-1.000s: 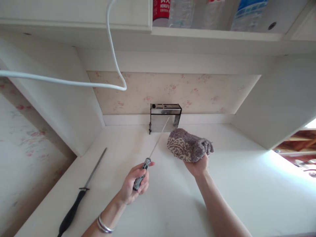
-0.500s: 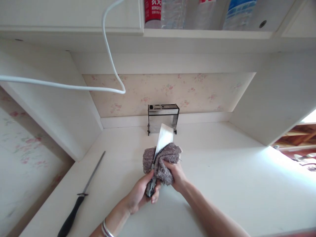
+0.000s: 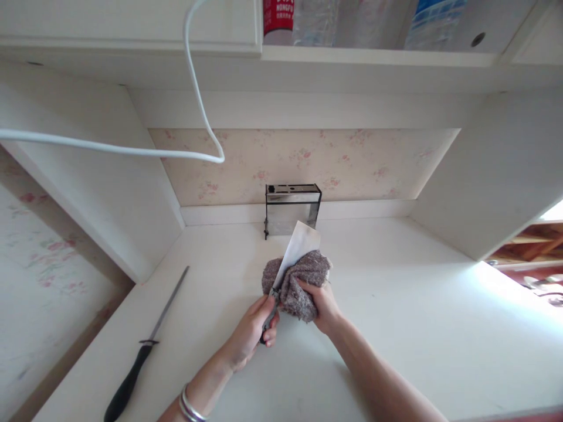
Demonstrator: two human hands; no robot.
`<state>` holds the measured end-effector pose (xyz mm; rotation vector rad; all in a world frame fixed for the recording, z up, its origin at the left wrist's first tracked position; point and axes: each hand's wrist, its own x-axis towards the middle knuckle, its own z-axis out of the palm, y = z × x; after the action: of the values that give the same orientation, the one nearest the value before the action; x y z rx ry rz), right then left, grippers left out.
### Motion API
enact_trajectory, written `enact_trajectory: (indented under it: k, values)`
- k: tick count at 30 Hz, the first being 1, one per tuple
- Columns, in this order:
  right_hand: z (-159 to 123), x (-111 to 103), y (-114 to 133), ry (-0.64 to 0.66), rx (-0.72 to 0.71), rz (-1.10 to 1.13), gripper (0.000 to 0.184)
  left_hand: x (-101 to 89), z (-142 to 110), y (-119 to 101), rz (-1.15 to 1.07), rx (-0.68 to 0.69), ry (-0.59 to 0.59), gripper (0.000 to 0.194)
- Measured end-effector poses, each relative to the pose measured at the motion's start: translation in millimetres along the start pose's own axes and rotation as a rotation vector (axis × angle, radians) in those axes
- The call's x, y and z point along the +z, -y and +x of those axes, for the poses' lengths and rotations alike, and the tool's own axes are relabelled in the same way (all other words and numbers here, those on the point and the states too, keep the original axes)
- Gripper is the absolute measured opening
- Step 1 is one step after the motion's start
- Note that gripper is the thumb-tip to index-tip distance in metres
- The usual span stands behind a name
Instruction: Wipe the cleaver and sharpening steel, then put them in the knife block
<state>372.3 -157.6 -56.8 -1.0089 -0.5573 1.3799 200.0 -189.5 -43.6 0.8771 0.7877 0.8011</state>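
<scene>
My left hand [image 3: 250, 333] is closed around the dark handle of a cleaver, whose broad blade [image 3: 302, 245] points away from me over the white counter. My right hand [image 3: 323, 302] grips a grey patterned cloth [image 3: 295, 281] that is folded around the lower part of the blade, near the handle. Only the blade's far end shows above the cloth. Both hands are close together at the middle of the counter.
A metal knife holder [image 3: 292, 208] stands against the floral back wall. A honing steel with a black handle [image 3: 143, 354] lies on the counter at the left. A white cable [image 3: 193, 117] hangs overhead. Bottles [image 3: 316, 20] stand on the upper shelf.
A second ago my hands were apart, the blade edge-on and the cloth to its right. The cloth has since come onto the blade and slid slightly along it.
</scene>
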Motion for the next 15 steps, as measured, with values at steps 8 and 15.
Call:
enact_trajectory:
  k: [8,15]
  values:
    - [10.7,-10.6,9.7,-0.046,-0.066,0.092,0.054,-9.9,-4.0,-8.9,0.119,-0.126,0.107,0.039]
    - [27.8,-30.6,24.6,-0.119,-0.035,0.216,0.046,-12.6,-10.1,-11.9,0.195,-0.191,0.204,0.038]
